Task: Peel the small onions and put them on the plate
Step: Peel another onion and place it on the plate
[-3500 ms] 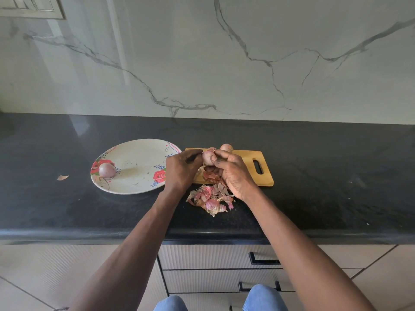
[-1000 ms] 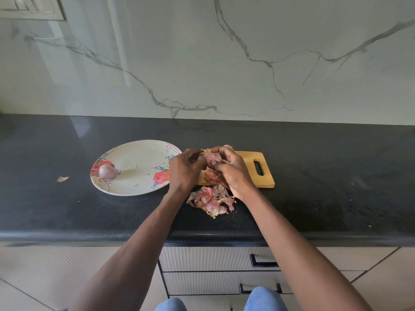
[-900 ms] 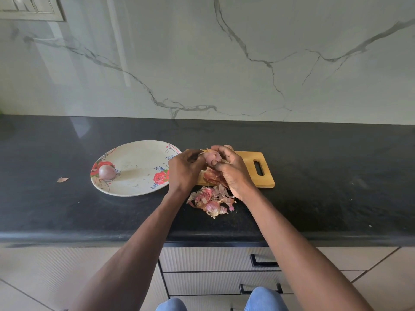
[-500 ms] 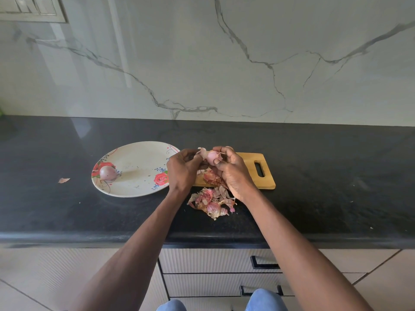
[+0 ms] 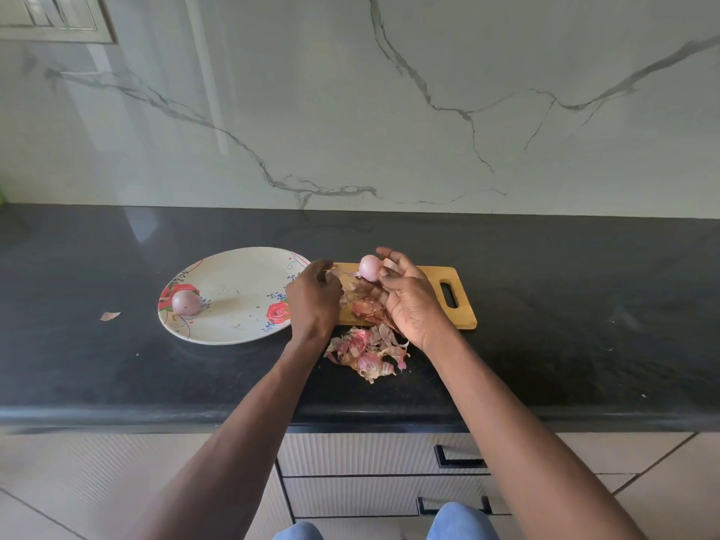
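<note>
Your right hand pinches the small pink peeled onion over the wooden cutting board's far left corner; left hand pinches a papery skin strip. Likely light, slick, firm: grip its sides.

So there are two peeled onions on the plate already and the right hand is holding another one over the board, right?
Not quite. The head view shows one onion on the plate, not two. The right hand does hold another onion over the board.
</note>
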`<state>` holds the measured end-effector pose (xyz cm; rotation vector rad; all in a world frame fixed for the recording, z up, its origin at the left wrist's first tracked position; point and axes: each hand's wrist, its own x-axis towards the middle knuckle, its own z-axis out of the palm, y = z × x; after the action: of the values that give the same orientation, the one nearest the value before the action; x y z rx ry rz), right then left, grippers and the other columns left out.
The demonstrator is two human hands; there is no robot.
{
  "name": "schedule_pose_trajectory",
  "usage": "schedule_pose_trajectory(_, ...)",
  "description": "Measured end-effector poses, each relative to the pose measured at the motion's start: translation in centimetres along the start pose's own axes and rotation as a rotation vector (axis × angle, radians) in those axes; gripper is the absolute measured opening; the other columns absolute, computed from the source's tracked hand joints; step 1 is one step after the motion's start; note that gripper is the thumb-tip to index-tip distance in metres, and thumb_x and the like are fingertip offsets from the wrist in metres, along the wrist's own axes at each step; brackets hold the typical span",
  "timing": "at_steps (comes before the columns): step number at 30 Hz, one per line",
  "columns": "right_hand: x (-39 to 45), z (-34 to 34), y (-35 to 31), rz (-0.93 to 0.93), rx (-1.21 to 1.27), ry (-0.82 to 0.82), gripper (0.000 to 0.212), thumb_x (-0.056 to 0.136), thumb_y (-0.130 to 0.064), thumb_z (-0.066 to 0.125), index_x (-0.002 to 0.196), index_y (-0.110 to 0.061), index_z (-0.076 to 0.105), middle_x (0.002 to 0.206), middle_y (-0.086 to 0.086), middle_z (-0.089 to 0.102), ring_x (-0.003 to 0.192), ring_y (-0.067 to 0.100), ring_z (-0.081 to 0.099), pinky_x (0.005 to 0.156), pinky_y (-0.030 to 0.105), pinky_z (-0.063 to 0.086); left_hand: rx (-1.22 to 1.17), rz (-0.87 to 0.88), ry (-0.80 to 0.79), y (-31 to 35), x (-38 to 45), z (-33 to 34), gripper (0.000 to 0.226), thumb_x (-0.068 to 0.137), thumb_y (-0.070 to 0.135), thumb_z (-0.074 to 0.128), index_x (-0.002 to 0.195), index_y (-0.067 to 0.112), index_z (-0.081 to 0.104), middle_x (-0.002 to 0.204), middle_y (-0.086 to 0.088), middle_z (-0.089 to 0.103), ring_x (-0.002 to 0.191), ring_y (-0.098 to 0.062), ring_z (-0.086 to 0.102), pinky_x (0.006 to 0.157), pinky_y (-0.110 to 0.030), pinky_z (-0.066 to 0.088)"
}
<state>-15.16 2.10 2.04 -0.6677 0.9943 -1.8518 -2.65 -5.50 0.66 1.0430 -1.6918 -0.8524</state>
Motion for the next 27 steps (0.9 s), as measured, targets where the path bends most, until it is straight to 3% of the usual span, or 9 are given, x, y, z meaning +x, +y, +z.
schedule_pose_trajectory(5,-0.3,-0.1,-0.7,0.03,0.194,-0.008,0.037,0.098,0.013,0.043,0.133,0.005,0.053,0.134,0.031,0.056,0.107,0.036,0.069,0.097,0.039,0.055,0.03,-0.028,0.018,-0.1,0.2,0.0,0.034,0.095,0.011,0.053,0.124,0.007,0.07,0.114,-0.013,0.074,0.089,-0.027,0.073,0.086,-0.044,0.059)
schedule_pose_trajectory(7,-0.3,-0.1,-0.7,0.035,0.219,0.002,0.034,0.098,0.011,0.046,0.13,0.006,0.054,0.127,0.031,0.059,0.104,0.036,0.069,0.094,0.037,0.058,0.081,0.029,-0.019,0.3,-0.2,-0.1,0.036,0.094,0.013,0.055,0.127,0.006,0.068,0.125,-0.014,0.07,0.103,-0.03,0.069,0.095,-0.042,0.055)
schedule_pose_trajectory(9,-0.3,-0.1,-0.6,0.021,0.17,0.013,0.031,0.096,0.009,0.051,0.125,0.003,0.056,0.126,0.032,0.059,0.105,0.036,0.067,0.095,0.037,0.057,0.075,0.108,-0.052,0.4,-0.5,-0.3,0.043,0.093,0.024,0.055,0.131,0.009,0.066,0.14,-0.011,0.061,0.127,-0.026,0.059,0.109,-0.041,0.047)
schedule_pose_trajectory(11,-0.2,-0.2,-0.4,-0.001,0.095,0.049,0.031,0.092,0.011,0.056,0.12,-0.002,0.061,0.13,0.033,0.058,0.104,0.036,0.066,0.096,0.041,0.055,0.0,0.134,-0.076,0.4,-0.7,-0.5,0.048,0.093,0.04,0.053,0.132,0.014,0.067,0.145,-0.007,0.057,0.134,-0.019,0.052,0.112,-0.037,0.041)
schedule_pose_trajectory(15,-0.2,-0.1,-0.1,-0.016,0.01,0.061,0.037,0.089,0.016,0.058,0.12,-0.002,0.063,0.129,0.032,0.06,0.101,0.033,0.069,0.09,0.04,0.059,0.01,0.176,-0.168,0.3,-0.7,-0.4,0.051,0.097,0.05,0.06,0.126,0.009,0.069,0.121,-0.008,0.072,0.106,-0.014,0.066,0.089,-0.025,0.053)
schedule_pose_trajectory(18,-0.2,0.0,0.1,-0.011,0.034,0.056,0.035,0.089,0.017,0.057,0.119,-0.001,0.062,0.128,0.03,0.06,0.11,0.036,0.068,0.09,0.038,0.059,0.096,0.227,-0.157,0.2,-0.5,0.0,0.032,0.102,0.034,0.059,0.117,0.01,0.072,0.109,-0.006,0.074,0.093,-0.011,0.065,0.071,-0.004,0.04)
schedule_pose_trajectory(20,-0.1,0.0,0.1,-0.012,0.039,0.043,0.035,0.09,0.017,0.057,0.119,-0.001,0.062,0.127,0.027,0.062,0.116,0.038,0.065,0.091,0.037,0.059,0.108,0.237,-0.143,0.1,-0.3,0.2,0.026,0.102,0.028,0.058,0.112,0.009,0.072,0.105,-0.006,0.074,0.09,-0.014,0.066,0.068,-0.007,0.041)
schedule_pose_trajectory(23,-0.2,-0.1,0.2,-0.024,-0.043,0.032,0.035,0.089,0.012,0.062,0.119,-0.006,0.065,0.122,0.022,0.067,0.105,0.029,0.07,0.085,0.033,0.061,0.114,0.243,-0.14,0.1,-0.4,0.3,0.023,0.103,0.023,0.058,0.11,0.007,0.072,0.103,-0.007,0.073,0.087,-0.015,0.064,0.07,-0.021,0.044)
schedule_pose_trajectory(27,-0.2,0.0,0.7,-0.066,-0.182,0.017,0.033,0.087,0.007,0.068,0.113,-0.013,0.07,0.127,0.022,0.064,0.107,0.027,0.069,0.092,0.039,0.058,0.088,0.228,-0.168,-0.1,-0.4,0.3,0.024,0.105,0.029,0.053,0.103,0.008,0.065,0.095,-0.005,0.068,0.081,-0.017,0.062,0.062,-0.018,0.04)
